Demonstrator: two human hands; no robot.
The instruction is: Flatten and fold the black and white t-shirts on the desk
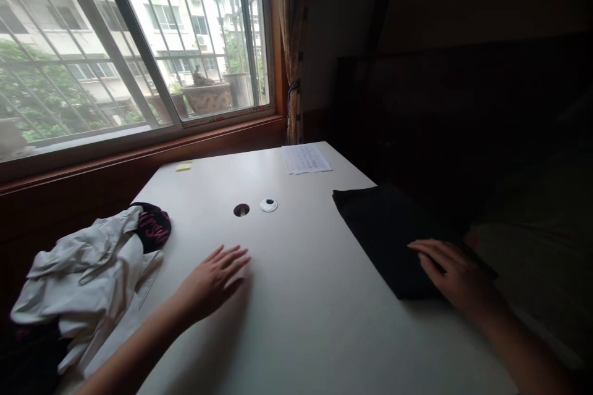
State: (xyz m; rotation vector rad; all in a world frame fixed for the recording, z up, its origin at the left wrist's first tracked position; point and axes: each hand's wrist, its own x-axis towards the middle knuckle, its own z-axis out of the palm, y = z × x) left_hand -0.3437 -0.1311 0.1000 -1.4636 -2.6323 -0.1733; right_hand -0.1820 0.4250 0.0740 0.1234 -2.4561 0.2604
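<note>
My left hand is over the middle of the white table, fingers apart and holding nothing. On the right, my right hand rests on or just above a folded black cloth, its fingers stretched out; whether they touch the fabric is hard to tell. The black cloth lies flat at the table's right edge. A crumpled white garment is heaped at the left edge, with a black piece bearing pink lettering beside it.
A round hole and a white disc are near the table's centre. Farther back are papers and a yellow note. A barred window and a curtain stand behind; the right side is very dark.
</note>
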